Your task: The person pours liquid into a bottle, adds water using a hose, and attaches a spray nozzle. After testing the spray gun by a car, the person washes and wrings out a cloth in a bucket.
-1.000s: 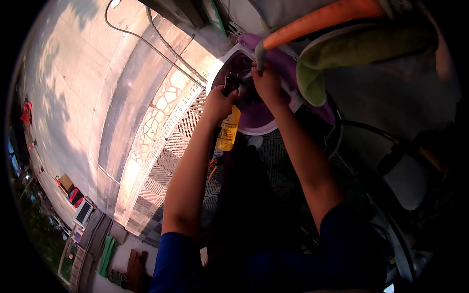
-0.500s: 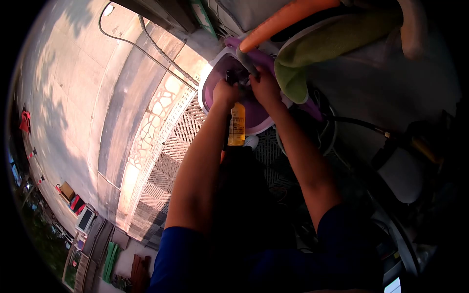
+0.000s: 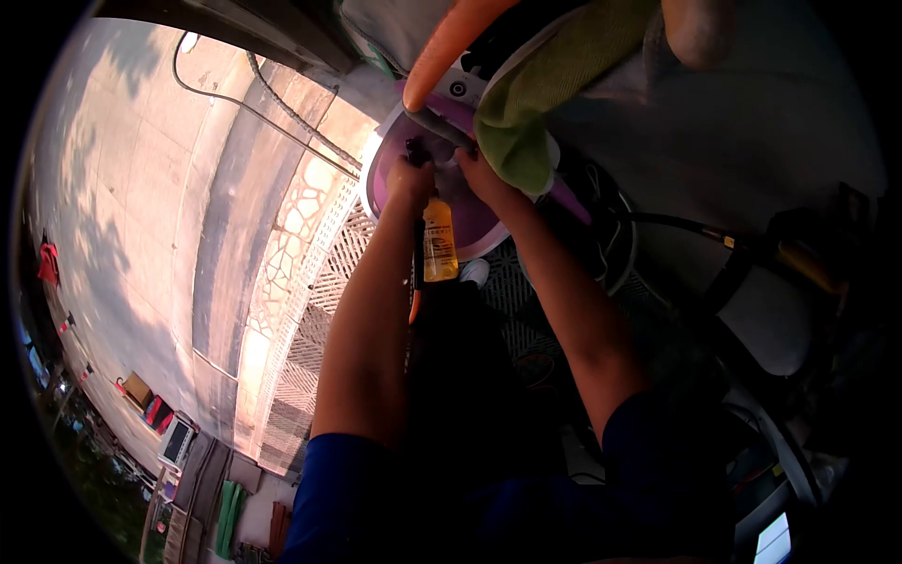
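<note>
My left hand [image 3: 411, 179] is closed around the black neck and trigger head of a spray bottle [image 3: 440, 242] with yellow liquid, which hangs below the fist. My right hand [image 3: 479, 177] is closed at the end of a dark grey hose [image 3: 437, 128] that comes out of an orange sleeve [image 3: 451, 42]. Just beyond both hands lies a purple tub-like shell [image 3: 390, 160] with a white rim. What lies between the hands inside the shell is too dark to make out. A green cloth [image 3: 521, 150] hangs close beside my right hand.
A dark slatted mat [image 3: 343, 249] borders the paved ground on the left. Thin cables [image 3: 291, 132] run across to the shell. On the right a black hose [image 3: 676, 224] crosses the dark floor. Green and brown bundles [image 3: 228, 517] lie at the lower left.
The view has shifted, so the hands, shell, orange sleeve and green cloth sit further left. Both hands keep their grips. A round knob-like part now shows behind the shell.
</note>
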`<state>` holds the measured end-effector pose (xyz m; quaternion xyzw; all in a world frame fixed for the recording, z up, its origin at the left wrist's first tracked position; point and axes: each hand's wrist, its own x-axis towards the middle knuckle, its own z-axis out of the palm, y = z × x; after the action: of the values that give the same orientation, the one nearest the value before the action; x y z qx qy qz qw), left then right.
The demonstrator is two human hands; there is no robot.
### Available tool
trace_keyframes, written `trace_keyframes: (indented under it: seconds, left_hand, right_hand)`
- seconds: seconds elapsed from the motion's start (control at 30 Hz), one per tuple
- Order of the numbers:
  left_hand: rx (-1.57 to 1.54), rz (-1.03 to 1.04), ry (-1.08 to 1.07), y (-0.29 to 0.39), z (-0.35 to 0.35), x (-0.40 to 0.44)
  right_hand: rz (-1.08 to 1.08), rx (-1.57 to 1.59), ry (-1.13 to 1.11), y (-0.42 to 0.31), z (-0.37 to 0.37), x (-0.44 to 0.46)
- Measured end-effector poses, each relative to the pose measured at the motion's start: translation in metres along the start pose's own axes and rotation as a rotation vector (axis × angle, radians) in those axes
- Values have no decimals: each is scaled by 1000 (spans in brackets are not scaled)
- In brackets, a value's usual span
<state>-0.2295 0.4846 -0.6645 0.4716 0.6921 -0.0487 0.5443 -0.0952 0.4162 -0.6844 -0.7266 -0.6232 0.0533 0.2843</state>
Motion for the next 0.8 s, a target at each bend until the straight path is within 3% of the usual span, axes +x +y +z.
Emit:
trace_keyframes:
  seconds: [0.1,0.23,0.3,0.63,0.73,0.8]
  left_hand:
    - [-229,-45,9,-15,0,16]
    - [-155,-56,-43,-25,-1,34]
    - [-29,48,9,-32,4,38]
    - [-127,-16,-59,-27,6,34]
    - [-208,-51,-145,-28,5,36]
    - [-193,-59,-157,-29,4,36]
  right_hand:
    - [9,-56,85,0,11,-3]
    - [66,-49,-31,-11,-3,4]
    - [-3,-74,9,-13,-5,5]
    - [78,-21,-16,-28,-24,9]
    - [161,-40,-256,-25,-22,7]
    - [116,0,-232,-21,-11,3]
